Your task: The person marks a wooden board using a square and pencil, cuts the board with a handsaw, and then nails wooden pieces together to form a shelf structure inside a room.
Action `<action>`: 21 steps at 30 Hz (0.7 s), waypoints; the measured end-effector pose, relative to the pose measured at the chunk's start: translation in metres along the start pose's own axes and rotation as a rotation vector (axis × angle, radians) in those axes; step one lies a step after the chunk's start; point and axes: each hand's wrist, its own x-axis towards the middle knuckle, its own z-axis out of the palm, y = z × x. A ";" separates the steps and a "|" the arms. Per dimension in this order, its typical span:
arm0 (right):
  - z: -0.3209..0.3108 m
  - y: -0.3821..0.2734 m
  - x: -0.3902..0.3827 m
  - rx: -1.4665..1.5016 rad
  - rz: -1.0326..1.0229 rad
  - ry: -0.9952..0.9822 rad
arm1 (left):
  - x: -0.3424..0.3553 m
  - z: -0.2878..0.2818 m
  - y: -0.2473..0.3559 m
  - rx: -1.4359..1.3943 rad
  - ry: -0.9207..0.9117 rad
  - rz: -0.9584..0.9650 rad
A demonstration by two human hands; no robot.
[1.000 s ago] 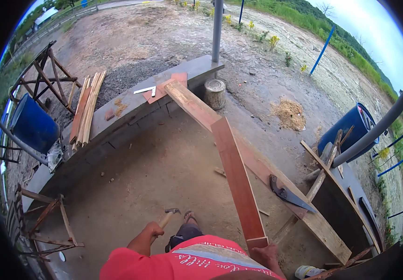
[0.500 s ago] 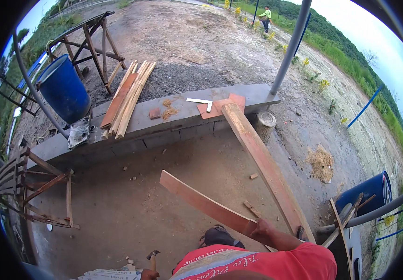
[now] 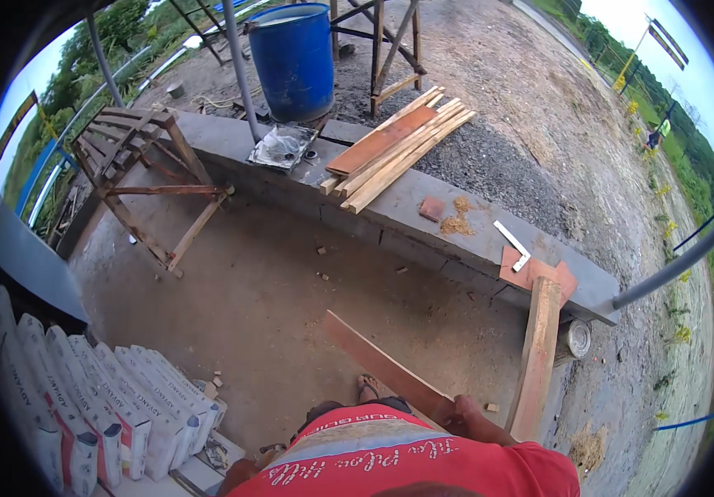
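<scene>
My right hand [image 3: 464, 412] is closed on one end of a thin reddish board [image 3: 386, 364], which slants forward and left above the concrete floor. My left hand [image 3: 239, 474] is low at the bottom edge beside my red shirt, closed on a hammer [image 3: 273, 450] that is partly hidden. A long heavy plank [image 3: 536, 331] lies to the right, its far end on reddish pieces atop the grey block ledge [image 3: 580, 294], next to a white square [image 3: 512, 238]. Part of my sandalled foot [image 3: 367, 388] shows below the held board.
Stacked paper sacks [image 3: 117, 398] fill the lower left. A wooden trestle [image 3: 175, 190] stands behind them. The ledge holds loose boards [image 3: 398, 149] and a plastic bundle [image 3: 282, 146]. Beyond are a blue drum [image 3: 290, 62] and grey posts [image 3: 241, 70]. A distant person [image 3: 659, 132] is at the right.
My view has swung left, bringing the sacks and trestle forward. The board in my right hand has swung from pointing ahead to slanting forward-left. My left hand still holds the hammer, lower in view.
</scene>
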 end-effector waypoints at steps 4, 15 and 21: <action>-0.053 -0.017 0.065 -0.128 -0.058 -0.067 | -0.033 -0.004 0.012 -0.094 0.051 -0.066; -0.197 -0.184 0.199 -0.325 -0.206 -0.014 | -0.051 -0.015 0.046 -0.932 0.346 -0.160; -0.247 -0.326 0.198 -0.317 -0.227 0.037 | 0.074 -0.136 0.071 -1.052 0.177 -0.171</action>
